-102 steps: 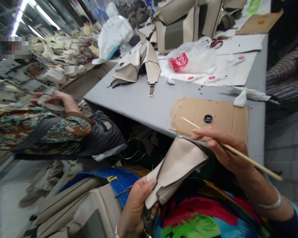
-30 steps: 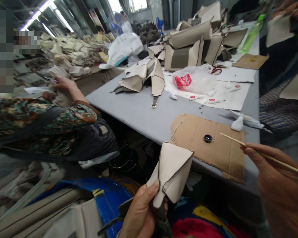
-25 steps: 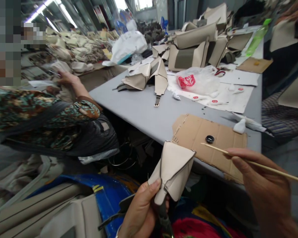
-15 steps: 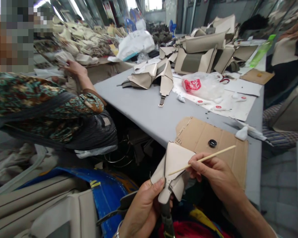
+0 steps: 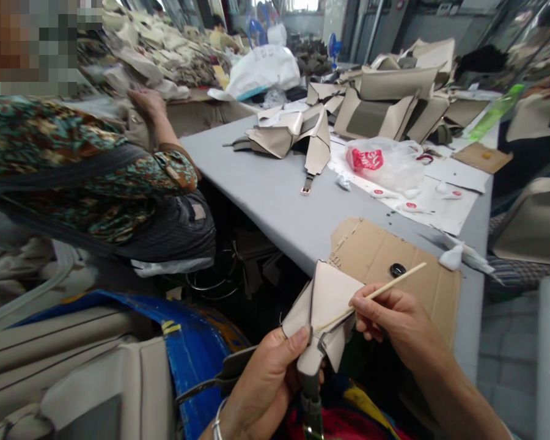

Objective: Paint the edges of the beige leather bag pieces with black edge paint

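My left hand point(image 5: 275, 366) is closed around a beige leather bag piece point(image 5: 334, 293) with dark edges and a dark buckled strap hanging below. The thumb presses on its front; the other fingers are mostly hidden behind. Between thumb and fingers, my right hand point(image 5: 389, 311) pinches a thin wooden stick point(image 5: 398, 280). The stick's lower tip rests at or just over the dark-edged seam near my left thumb. Beyond, a small round black dish point(image 5: 398, 270) sits on a sheet of brown cardboard point(image 5: 364, 244).
The grey table point(image 5: 266, 189) carries another beige bag piece point(image 5: 318, 137), a clear plastic bag point(image 5: 394, 162), small white bottles and a stack of bag parts point(image 5: 380, 104). A co-worker in a patterned sleeve point(image 5: 165, 174) is at left. A blue-rimmed container point(image 5: 187, 348) holds bag parts.
The view has shifted slightly, so the table sits a little differently in it. The stick's tip has moved a short way along the bag piece's seam. Both hands keep their holds.
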Demonstrator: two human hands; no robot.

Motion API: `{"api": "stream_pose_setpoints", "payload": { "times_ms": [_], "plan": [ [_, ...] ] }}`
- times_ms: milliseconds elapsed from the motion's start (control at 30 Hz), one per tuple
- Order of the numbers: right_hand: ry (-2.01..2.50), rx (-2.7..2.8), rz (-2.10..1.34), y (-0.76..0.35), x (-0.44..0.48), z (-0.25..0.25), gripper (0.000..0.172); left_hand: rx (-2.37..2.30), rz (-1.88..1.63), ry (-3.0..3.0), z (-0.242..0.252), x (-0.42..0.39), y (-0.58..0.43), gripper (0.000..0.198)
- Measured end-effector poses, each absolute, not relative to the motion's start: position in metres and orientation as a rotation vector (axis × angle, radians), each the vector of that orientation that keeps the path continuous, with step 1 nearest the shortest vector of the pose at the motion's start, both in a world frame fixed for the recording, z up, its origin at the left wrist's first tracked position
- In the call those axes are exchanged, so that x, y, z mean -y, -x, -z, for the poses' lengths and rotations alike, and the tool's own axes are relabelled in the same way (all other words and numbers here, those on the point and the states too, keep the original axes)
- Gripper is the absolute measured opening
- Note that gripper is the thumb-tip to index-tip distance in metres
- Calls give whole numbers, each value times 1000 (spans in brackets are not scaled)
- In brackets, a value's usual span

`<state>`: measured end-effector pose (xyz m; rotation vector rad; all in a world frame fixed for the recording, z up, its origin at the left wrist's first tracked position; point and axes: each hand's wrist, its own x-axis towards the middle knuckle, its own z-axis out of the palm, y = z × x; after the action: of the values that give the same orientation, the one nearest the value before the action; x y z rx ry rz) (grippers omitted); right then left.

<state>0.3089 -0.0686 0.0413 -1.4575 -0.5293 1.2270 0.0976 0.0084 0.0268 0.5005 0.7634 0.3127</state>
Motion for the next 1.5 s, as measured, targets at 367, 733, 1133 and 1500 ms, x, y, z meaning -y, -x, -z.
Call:
{"api": "stream_pose_setpoints", "payload": {
  "times_ms": [367,733,1133,1500],
  "plan": [
    [1466,549,-1194,-308,68,-42,35,-774,-297,-502,-23,-7,-94,34],
    [1520,592,-1216,-303,66,-47,39,-732,-279,-535,-25,-9,-94,33],
    [1524,689,-1230,-301,65,-53,34,-747,-290,-558,-24,-9,-95,33],
    [1483,792,-1216,-303,70,-52,26,-811,-344,-560,-23,0,-99,34]
  ]
}}
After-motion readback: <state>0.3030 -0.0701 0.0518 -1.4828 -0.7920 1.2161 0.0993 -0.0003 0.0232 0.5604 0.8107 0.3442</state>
